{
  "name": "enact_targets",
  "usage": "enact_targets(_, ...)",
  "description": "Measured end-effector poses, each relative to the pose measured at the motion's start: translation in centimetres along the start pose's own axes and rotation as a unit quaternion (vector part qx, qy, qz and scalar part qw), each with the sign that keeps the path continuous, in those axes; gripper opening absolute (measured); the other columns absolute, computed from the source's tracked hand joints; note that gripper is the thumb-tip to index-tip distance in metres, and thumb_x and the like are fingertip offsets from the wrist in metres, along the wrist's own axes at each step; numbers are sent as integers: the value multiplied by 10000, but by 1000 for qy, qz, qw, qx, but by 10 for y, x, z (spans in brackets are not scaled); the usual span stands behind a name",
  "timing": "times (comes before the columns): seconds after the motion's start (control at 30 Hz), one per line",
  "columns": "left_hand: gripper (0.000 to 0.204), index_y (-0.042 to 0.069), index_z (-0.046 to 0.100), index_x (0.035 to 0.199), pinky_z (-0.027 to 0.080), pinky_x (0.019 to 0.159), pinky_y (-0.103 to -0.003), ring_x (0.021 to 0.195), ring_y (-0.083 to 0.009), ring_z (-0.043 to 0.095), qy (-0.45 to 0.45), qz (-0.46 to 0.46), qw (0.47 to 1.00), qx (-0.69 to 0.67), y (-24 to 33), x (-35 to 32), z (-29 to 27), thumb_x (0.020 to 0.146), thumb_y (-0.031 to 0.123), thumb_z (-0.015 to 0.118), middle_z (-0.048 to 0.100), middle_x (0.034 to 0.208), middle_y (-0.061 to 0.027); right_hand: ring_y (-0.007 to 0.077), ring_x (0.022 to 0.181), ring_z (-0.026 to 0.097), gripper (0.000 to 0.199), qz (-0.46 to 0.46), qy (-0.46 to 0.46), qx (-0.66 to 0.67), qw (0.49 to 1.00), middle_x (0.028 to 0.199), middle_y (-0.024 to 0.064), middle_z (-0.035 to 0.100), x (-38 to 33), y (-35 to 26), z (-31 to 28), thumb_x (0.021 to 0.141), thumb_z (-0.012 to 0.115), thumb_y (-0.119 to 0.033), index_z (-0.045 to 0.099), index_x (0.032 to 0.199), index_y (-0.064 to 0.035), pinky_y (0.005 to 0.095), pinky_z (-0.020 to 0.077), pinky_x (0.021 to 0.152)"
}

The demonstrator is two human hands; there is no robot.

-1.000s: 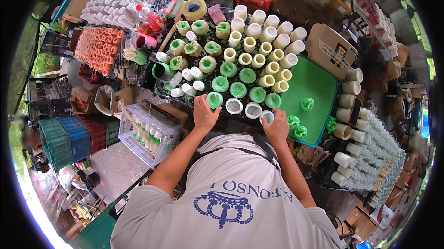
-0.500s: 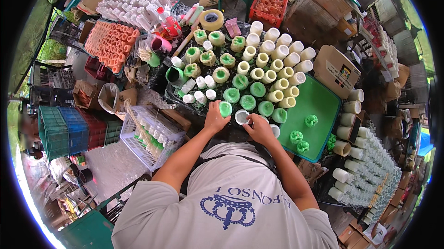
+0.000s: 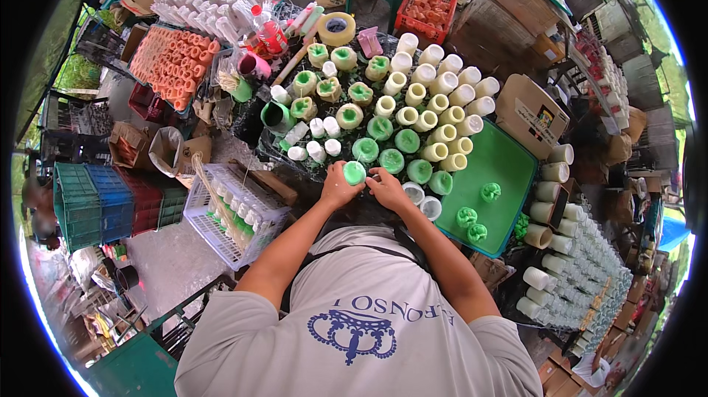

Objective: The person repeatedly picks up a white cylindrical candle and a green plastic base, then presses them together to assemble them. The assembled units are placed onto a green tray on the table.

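In my left hand (image 3: 341, 187) is a pale cup-shaped mould (image 3: 355, 173) with green material filling its top. My left fingers are wrapped around its left side. My right hand (image 3: 389, 189) meets the mould's right edge, thumb and fingertips pinched together there; the exact contact is small and partly hidden. To the right of this hand stand two whitish, hollow cups (image 3: 430, 208). Just beyond both hands are several green-filled cups (image 3: 365, 150), all upright on the dark table.
Cream cylinders (image 3: 442, 134) stand in rows at the back right. A green tray (image 3: 501, 168) holds knotted green pieces (image 3: 477, 232). White small cylinders (image 3: 316, 151) and a tape roll (image 3: 336, 27) lie left and beyond. A white crate (image 3: 236, 216) stands at the left.
My right hand has let go of the hollow white cup, now standing at the right beside another, and moved left to the green-filled mould. My left hand still holds that mould.
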State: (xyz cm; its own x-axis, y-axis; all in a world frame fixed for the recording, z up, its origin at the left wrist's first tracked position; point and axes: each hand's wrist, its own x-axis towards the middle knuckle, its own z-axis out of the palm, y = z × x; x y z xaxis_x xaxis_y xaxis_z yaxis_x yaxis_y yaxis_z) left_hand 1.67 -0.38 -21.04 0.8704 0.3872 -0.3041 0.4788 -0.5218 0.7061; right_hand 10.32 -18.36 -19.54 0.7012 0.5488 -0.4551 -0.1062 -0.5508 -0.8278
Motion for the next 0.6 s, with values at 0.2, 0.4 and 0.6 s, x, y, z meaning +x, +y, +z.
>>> enact_targets(0.2,897,26,472,1423,511,1083,-482,1308,-404,600,-37,-47,998,0,0,-1,-3,730,365,929,588,1404,-226,376,1168,663,377,-127,112,-234,957,1278,188,669,-16,-62,-19,942,673,-145,666,1299,-26,474,539,982)
enact_targets(0.4,884,31,490,1416,511,1081,-473,1316,-392,605,-66,-11,998,-22,18,0,-20,724,355,935,600,1417,-216,364,1417,479,333,-345,99,-418,835,1412,150,570,36,-72,-34,894,649,-125,734,1216,-146,489,397,1170)
enact_targets(0.6,844,20,555,1339,538,1022,-474,1201,-400,672,-47,27,997,-52,28,5,-28,670,373,930,675,1272,-231,375,1388,490,110,-369,58,-383,845,1347,128,615,63,-52,-39,842,748,-170,785,946,-173,504,403,1161)
